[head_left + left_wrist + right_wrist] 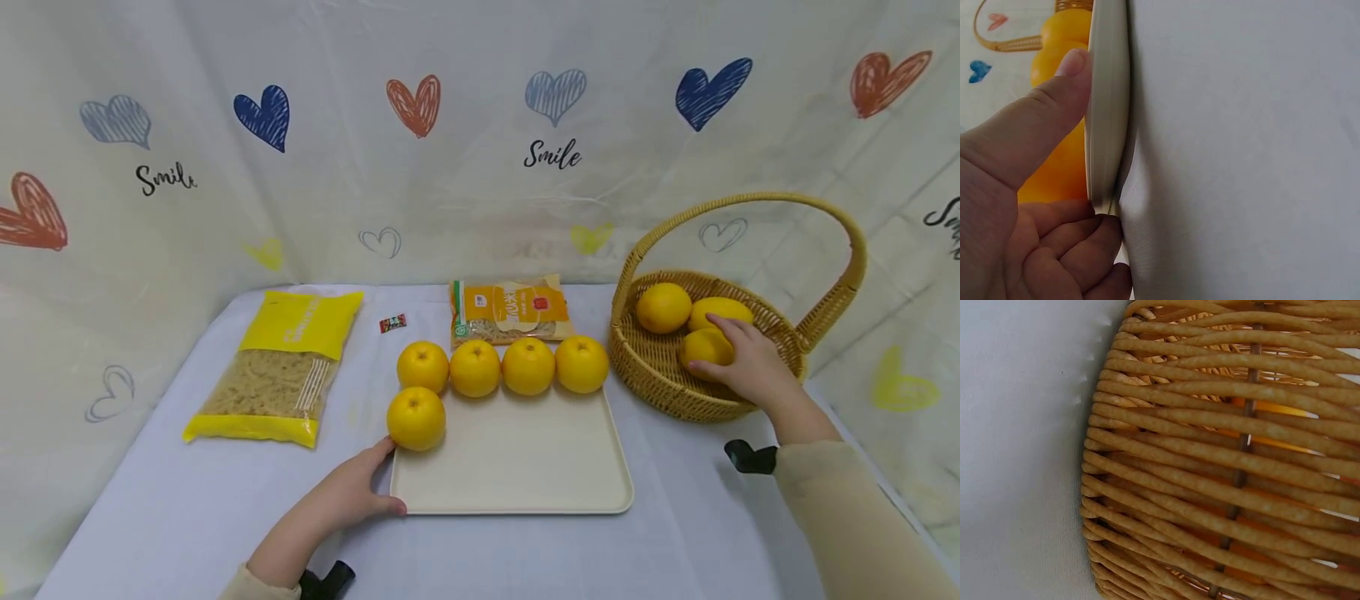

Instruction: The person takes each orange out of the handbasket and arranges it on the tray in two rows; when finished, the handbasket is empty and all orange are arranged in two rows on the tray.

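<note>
In the head view my right hand (750,367) reaches into a wicker basket (660,392) and grips a yellow lemon (703,352), thumb on one side and fingers over the top. Two more lemons (664,307) lie behind it. My left hand (348,492) holds the left edge of a cream tray (517,467), thumb at the near corner. On the tray, several oranges (528,367) form a row along the far side, with another orange (416,419) in front at the left. In the left wrist view the thumb (1054,106) lies against the tray rim. Basket weave hides the right hand in its wrist view.
A yellow-topped bag (277,375) of tan, grainy contents lies left of the tray. Behind the oranges is an orange packet (513,308), with a small red wrapper (392,323) nearby. The basket's tall handle (750,198) arches over its opening. A printed cloth hangs behind.
</note>
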`<state>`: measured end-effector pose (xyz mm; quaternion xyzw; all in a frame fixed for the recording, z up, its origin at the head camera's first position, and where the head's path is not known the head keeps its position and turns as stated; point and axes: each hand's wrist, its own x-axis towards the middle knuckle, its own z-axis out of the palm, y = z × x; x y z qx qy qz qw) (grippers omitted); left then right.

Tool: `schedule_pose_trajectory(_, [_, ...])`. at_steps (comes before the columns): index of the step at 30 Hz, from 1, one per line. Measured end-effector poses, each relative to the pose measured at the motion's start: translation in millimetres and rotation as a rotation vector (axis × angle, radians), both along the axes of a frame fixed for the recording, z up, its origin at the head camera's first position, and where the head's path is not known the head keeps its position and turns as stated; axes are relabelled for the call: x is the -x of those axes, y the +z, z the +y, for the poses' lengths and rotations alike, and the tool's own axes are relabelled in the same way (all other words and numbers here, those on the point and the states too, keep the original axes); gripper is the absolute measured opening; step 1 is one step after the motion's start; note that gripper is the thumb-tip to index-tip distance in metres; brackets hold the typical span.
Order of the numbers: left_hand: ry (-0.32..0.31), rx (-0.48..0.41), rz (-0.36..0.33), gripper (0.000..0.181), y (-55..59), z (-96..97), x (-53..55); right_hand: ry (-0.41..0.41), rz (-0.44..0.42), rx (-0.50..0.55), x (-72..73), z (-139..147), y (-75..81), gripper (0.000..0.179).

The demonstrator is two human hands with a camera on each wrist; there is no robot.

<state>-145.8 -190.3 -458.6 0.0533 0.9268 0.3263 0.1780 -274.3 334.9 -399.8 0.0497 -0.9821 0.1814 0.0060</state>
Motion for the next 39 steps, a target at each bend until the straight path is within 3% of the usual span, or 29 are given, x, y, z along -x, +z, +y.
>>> schedule_pose_trajectory(21, [0.011, -0.022, -0.019, 0.103, 1.9, 1.0, -1.8, -0.051, -0.075, -0.025, 4.4, 6, -5.0, 0.094])
schedule_pose_trajectory(25, [0.017, -0.014, -0.022, 0.103, 1.1, 1.0, -1.2, -0.077, -0.028, 0.008, 3.0, 3, -3.9, 0.094])
schedule_pose_trajectory(30, [0.023, -0.01, -0.022, 0.104, 0.3, 1.3, -0.9, -0.123, 0.092, 0.084, -3.6, -8, 5.1, 0.091])
schedule_pose_trajectory(39, [0.006, -0.013, -0.017, 0.104, -1.2, -0.5, 0.6, -0.086, 0.229, 0.313, -23.4, -52, 31.2, 0.073])
